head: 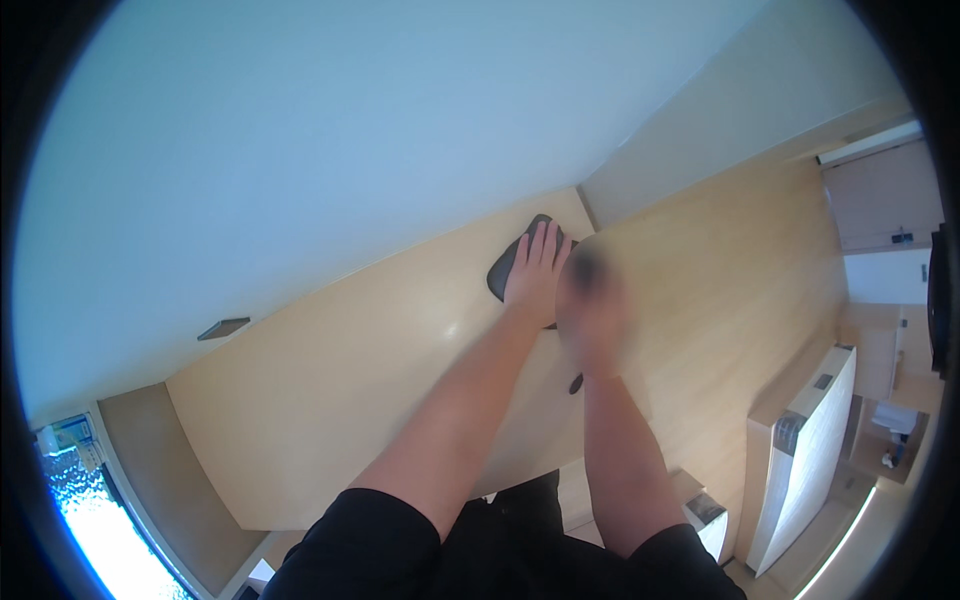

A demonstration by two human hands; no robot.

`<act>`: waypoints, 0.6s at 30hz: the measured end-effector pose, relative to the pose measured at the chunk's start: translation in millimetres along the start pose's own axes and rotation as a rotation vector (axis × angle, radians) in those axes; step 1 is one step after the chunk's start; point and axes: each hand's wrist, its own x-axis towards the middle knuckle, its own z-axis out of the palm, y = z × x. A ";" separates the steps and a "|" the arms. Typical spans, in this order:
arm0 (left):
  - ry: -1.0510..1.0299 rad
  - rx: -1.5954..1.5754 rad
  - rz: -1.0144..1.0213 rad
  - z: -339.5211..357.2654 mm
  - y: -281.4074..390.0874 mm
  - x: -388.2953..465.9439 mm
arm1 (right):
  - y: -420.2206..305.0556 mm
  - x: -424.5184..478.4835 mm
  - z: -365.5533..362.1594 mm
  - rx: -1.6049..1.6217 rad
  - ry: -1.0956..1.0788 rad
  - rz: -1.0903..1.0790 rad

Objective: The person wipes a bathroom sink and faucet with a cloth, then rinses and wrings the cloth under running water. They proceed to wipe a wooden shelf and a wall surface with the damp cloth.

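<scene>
My left hand lies palm down with its fingers slightly spread, pressing on a dark grey soft item, perhaps a cloth or pad. That item rests on a pale wood-coloured tabletop close to the wall corner. Right beside it is my right hand, which is heavily blurred. A dark patch shows within the blur, so what this hand holds cannot be made out. Below my right wrist, a small dark oval thing shows on the tabletop; its kind is unclear.
A pale wall borders the far edge of the tabletop, with a small grey plate low on it. A bright window is at lower left. Mattress-like white slabs stand at right, near a shelf compartment holding small items.
</scene>
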 end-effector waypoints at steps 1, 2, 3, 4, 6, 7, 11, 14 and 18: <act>-0.010 0.018 0.017 1.2 1.5 10.8 | 2.4 5.8 2.7 0.015 -0.009 0.025; -0.005 0.035 0.032 2.4 2.3 22.3 | 4.6 12.7 5.6 0.030 -0.016 0.048; -0.002 0.052 0.045 3.5 2.5 33.7 | 6.3 20.7 8.9 0.038 -0.021 0.060; 0.004 0.068 0.056 6.1 1.7 43.9 | 8.1 27.7 13.3 0.045 -0.026 0.069; -0.001 0.068 0.070 10.5 -0.6 58.4 | 10.6 36.0 21.6 0.051 -0.095 0.069; 0.004 0.070 0.076 11.7 -0.2 68.1 | 13.6 44.6 26.1 0.055 -0.123 0.064; -0.032 0.084 0.108 15.7 7.1 86.2 | 24.2 65.6 42.7 0.176 -0.123 0.009; -0.036 0.077 0.097 16.2 11.2 83.0 | 25.4 68.1 42.5 0.238 -0.146 -0.032; -0.020 0.059 0.018 12.1 11.3 73.0 | 9.7 73.2 16.9 0.393 -0.228 -0.031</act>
